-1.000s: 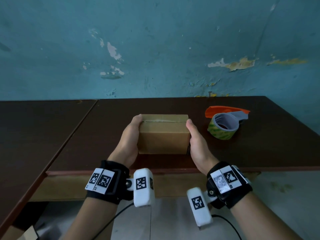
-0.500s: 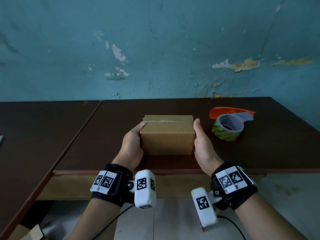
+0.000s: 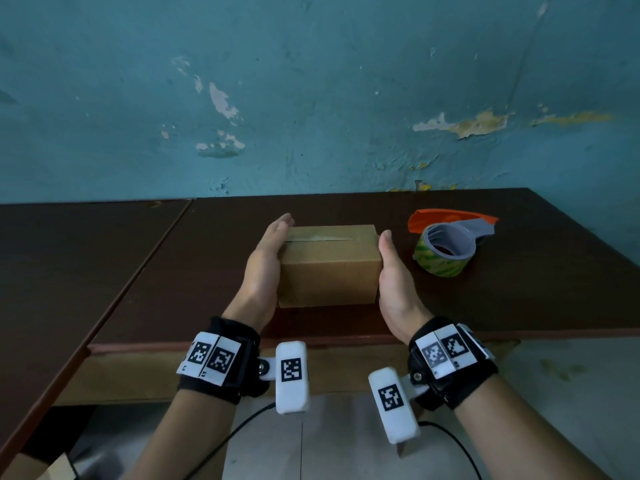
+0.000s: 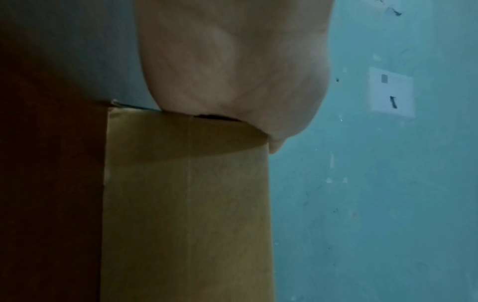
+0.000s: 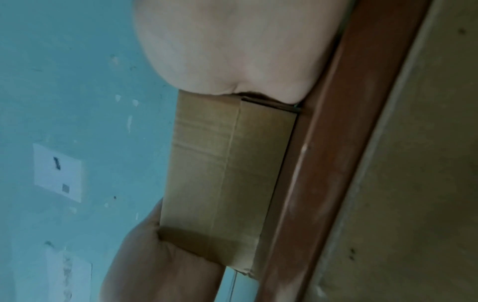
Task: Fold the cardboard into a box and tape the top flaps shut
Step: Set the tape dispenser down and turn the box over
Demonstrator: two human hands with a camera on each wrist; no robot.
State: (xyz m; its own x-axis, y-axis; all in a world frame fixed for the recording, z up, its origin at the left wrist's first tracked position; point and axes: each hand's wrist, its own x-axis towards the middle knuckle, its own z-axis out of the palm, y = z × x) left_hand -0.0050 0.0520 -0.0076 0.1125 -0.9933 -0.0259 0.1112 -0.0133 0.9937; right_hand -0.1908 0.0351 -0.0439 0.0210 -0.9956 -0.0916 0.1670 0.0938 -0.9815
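Note:
A small brown cardboard box (image 3: 329,271) stands near the front edge of the dark table (image 3: 519,299). Its top flaps lie closed, with a seam line running along the top. My left hand (image 3: 266,268) lies flat against the box's left end, fingers straight and pointing away from me. My right hand (image 3: 394,282) presses the right end with the thumb up along the edge; its fingers are hidden behind the box. The left wrist view shows the palm (image 4: 232,61) on the box (image 4: 186,204). In the right wrist view the box (image 5: 220,173) sits between both palms.
A tape dispenser (image 3: 446,244) with an orange handle and a green-patterned roll lies on the table to the right of the box. A second dark table (image 3: 69,271) adjoins on the left. A blue peeling wall (image 3: 311,98) stands behind.
My left hand's fingers have stretched forward along the box's left end, where they were lower at the near corner before. The box and my right hand have hardly moved.

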